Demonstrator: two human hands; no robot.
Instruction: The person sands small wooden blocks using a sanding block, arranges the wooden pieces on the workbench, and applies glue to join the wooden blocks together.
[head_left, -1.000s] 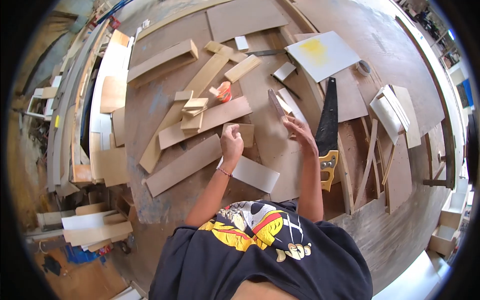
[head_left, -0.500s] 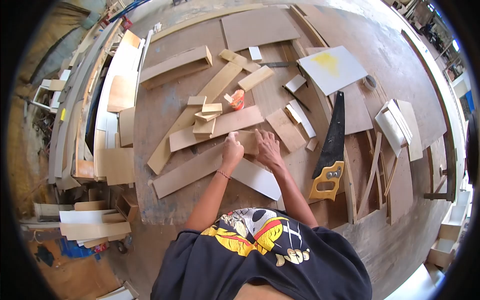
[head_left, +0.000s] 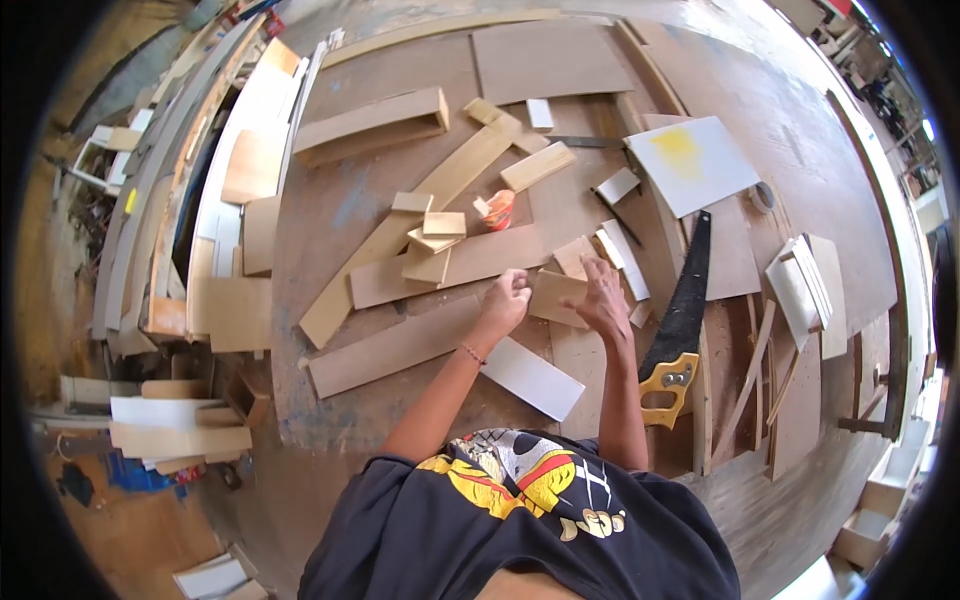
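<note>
the short wooden board (head_left: 552, 298) lies in the gap between the two hands, straight ahead of the person's torso, and that sideways relation is the one that counts. it sits right of the left hand (head_left: 503, 302) and left of the right hand (head_left: 602, 300), its long axis running roughly left to right with the right end a little nearer the body. the hands are apart from each other, one toward either end. the right hand is the nearer: its fingers are spread and loose, the thumb reaching over the board's right end — whether it presses or only hovers, i cannot tell. the left hand is curled by the left end, fingertips drawn in; anything pinched there is too small to make out, and so is any contact with the wood. just past the board, on the far side, lies a small brown offcut (head_left: 573, 257), close to the right hand's fingertips. on the near side a white board (head_left: 533, 378) slants away below the left wrist, and a long brown board (head_left: 395, 345) stretches off to the left. the handsaw (head_left: 682, 310) lies to the right of the right hand — blade pointing away from the body, yellow handle toward it, no hand on it.
</note>
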